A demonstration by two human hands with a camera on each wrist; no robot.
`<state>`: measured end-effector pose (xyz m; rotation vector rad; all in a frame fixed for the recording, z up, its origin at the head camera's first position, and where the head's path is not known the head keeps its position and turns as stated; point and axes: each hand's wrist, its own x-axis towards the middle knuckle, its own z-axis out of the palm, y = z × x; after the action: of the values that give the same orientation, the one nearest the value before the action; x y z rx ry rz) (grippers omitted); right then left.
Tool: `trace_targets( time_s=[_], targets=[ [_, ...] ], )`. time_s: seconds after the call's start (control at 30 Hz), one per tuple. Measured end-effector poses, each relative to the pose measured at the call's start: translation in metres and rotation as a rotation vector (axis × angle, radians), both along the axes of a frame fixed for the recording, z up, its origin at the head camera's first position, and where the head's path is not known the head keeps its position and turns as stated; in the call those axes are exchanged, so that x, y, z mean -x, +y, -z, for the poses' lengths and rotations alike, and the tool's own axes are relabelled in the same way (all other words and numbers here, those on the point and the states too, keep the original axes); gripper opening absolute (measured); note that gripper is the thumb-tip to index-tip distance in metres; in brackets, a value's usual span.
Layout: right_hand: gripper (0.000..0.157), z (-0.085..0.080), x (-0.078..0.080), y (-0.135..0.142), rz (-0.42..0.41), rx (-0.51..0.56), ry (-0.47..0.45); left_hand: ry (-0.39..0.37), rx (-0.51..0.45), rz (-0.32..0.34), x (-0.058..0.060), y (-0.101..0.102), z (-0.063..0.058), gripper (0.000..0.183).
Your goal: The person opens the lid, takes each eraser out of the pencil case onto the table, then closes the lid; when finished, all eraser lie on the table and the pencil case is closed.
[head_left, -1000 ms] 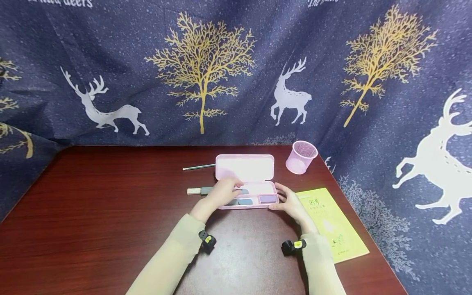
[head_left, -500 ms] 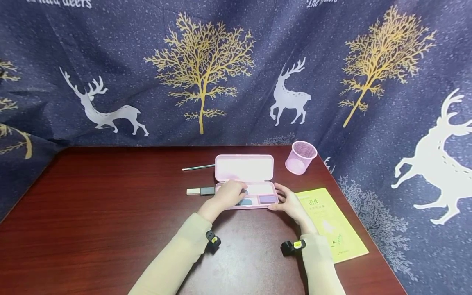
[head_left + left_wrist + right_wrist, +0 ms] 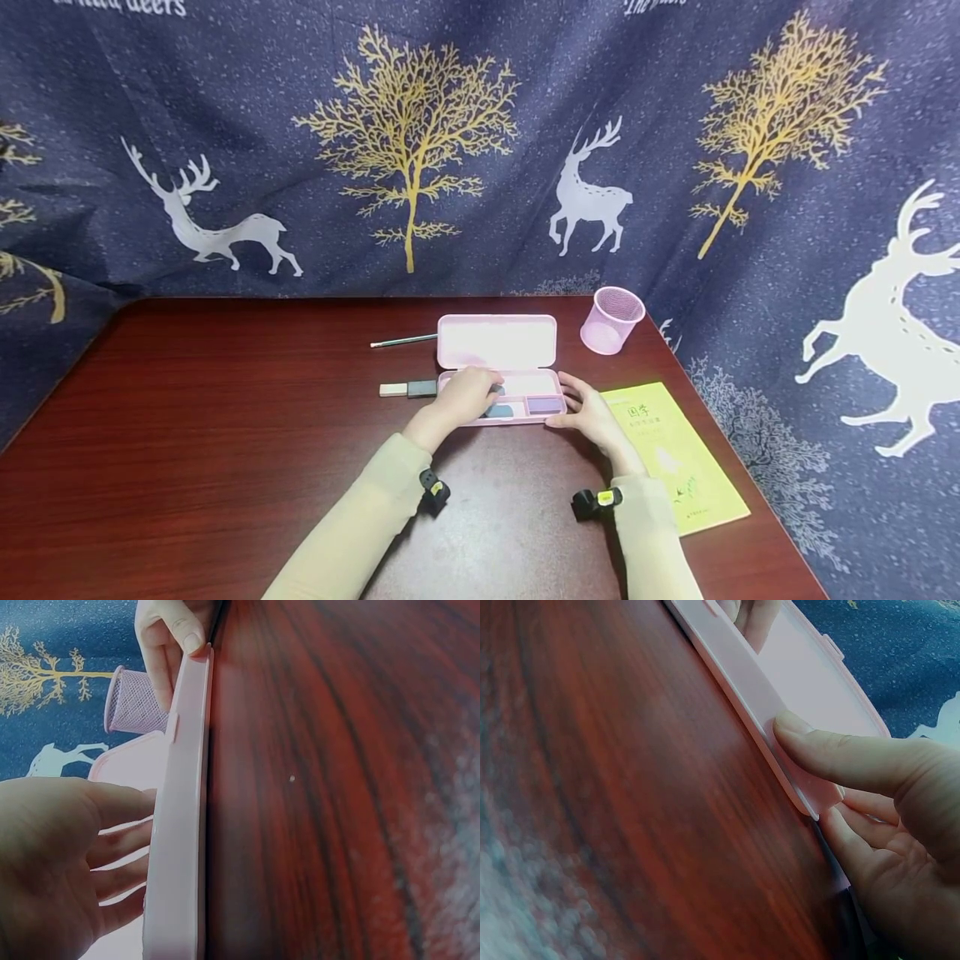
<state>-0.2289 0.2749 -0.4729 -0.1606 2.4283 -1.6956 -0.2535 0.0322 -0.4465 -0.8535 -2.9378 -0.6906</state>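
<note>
Pencil case (image 3: 497, 342) sits lid-up nearer the counter's (image 3: 225, 433) far edge, right hand (image 3: 588, 411) gripping its right end. Left hand (image 3: 467, 393) dips inside; can't tell if it's holding anything. If that right grip slips, a nudge could skid it.

Left forearm (image 3: 348, 521): in a pale cream sleeve, pointing between 1 and 2 o'clock in the head view.
Left hand (image 3: 465, 393): back upward; its grip cannot be told.
Left fingers (image 3: 124, 846): slightly spread, tips hidden in the left wrist view.
Right forearm (image 3: 658, 537): in a matching sleeve, angled toward 11 o'clock.
Right hand (image 3: 594, 414): at 3 o'clock from the left one, gripping.
Right thumb (image 3: 847, 759): extended, set against the fingers.
Right fingers (image 3: 847, 834): at the thumb's 6 o'clock, partly hidden.
</note>
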Motion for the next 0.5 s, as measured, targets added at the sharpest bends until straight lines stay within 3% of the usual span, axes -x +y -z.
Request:
trace_targets(
  time_s=[0.3, 0.5],
  targets=[
    [0.089, 0.0006, 0.0008, 0.0009, 0.003, 0.008, -0.002, -0.008, -0.031, 0.005, 0.0018, 0.0007, 0.0007, 0.023],
    [0.089, 0.0012, 0.0009, 0.0005, 0.001, 0.008, -0.004, -0.056, -0.031, -0.008, 0.0037, 0.0019, -0.0011, 0.024]
  ],
)
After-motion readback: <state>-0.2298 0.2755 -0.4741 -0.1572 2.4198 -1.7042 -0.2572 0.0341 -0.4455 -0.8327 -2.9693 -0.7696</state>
